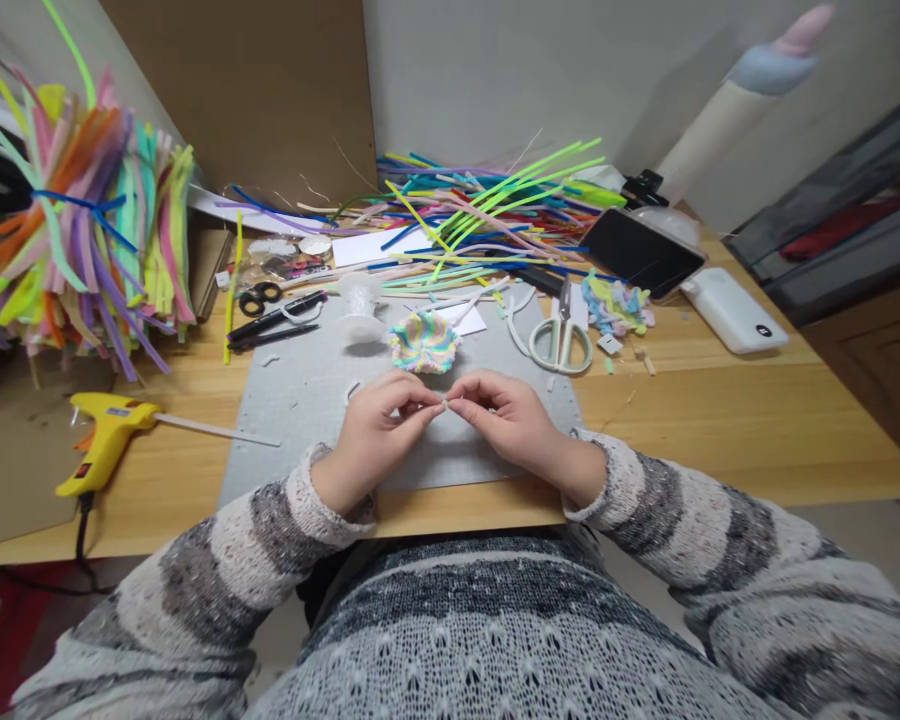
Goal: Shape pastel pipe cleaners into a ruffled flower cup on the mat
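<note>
My left hand (pixel 390 425) and my right hand (pixel 506 415) meet over the grey mat (pixel 300 400), thumbs and forefingers pinched and fingertips almost touching. Between them is something tiny and pale that I cannot make out. Just beyond the fingers sits a small ruffled piece in pastel stripes (pixel 423 343). A spool of clear thread (pixel 360 308) stands to its left. White-handled scissors (pixel 562 340) lie to the right of it, near a pastel fuzzy bundle (pixel 615 303).
A yellow glue gun (pixel 109 440) lies at the left, below bundled fuzzy stems (pixel 82 220). Loose coloured stems (pixel 480 215) cover the back. Black pens (pixel 277 320) are at the mat's upper left. A phone (pixel 641 250) and white power bank (pixel 735 312) are at the right.
</note>
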Available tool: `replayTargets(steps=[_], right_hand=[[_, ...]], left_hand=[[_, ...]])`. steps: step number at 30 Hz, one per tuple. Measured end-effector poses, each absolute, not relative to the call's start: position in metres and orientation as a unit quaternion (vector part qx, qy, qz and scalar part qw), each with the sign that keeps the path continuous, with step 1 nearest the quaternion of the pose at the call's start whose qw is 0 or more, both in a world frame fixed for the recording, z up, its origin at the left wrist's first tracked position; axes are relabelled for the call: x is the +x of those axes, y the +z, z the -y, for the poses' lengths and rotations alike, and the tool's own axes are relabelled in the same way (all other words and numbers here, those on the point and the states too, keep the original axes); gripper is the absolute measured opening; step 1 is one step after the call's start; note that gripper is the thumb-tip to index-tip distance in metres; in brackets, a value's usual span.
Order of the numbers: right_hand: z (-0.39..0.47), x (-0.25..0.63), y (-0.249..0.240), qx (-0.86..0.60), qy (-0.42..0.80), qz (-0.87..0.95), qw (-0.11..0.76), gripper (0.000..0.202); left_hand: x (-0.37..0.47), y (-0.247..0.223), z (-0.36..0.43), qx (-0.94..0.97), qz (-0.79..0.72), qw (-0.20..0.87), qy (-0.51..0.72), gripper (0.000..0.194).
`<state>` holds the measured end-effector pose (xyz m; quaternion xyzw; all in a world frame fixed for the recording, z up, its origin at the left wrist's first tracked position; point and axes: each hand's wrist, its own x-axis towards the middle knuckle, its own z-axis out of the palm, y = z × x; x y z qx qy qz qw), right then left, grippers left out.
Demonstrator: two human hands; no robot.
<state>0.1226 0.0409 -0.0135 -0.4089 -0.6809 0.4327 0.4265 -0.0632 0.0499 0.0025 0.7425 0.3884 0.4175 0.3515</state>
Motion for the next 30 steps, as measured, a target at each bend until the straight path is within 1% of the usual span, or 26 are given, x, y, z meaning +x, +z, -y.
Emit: replayTargets(steps=[2,4,6,8,11,15,18,21,24,30], right_hand=[[-0.044,0.126,-0.010,-0.391,0.401,0.715,0.419,0.011],[-0.048,0.130,-0.007,-0.366,0.373,0.751,0.404,0.009],[-0.052,0.134,-0.004,-0.337,0.355,0.785,0.381,0.009],[-0.055,0.137,-0.002,-0.304,0.353,0.807,0.364,0.010],[-0.055,0.138,0.002,-0.296,0.385,0.792,0.369,0.010],[-0.050,0.133,0.001,-0.330,0.495,0.704,0.388,0.008],[-0.047,0.128,-0.003,-0.322,0.576,0.640,0.395,0.008],[-0.045,0.124,-0.007,-0.309,0.620,0.601,0.400,0.010],[-0.046,0.124,-0.007,-0.308,0.622,0.596,0.404,0.011],[-0.045,0.126,-0.008,-0.348,0.571,0.624,0.405,0.011]], left_hand=[[-0.064,0.003,-0.051,0.745,-0.388,0.358,0.407,0.005],[-0.064,0.002,-0.052,0.741,-0.387,0.388,0.388,0.005],[-0.065,0.001,-0.054,0.709,-0.385,0.464,0.365,0.008],[-0.066,0.000,-0.057,0.647,-0.381,0.568,0.337,0.013],[-0.067,0.001,-0.059,0.550,-0.363,0.690,0.299,0.017],[-0.069,0.002,-0.060,0.471,-0.319,0.777,0.269,0.014],[-0.070,0.000,-0.060,0.469,-0.302,0.794,0.242,0.011],[-0.069,-0.001,-0.059,0.490,-0.301,0.787,0.224,0.010],[-0.068,-0.002,-0.058,0.488,-0.310,0.783,0.230,0.011],[-0.068,-0.002,-0.059,0.458,-0.333,0.790,0.236,0.017]])
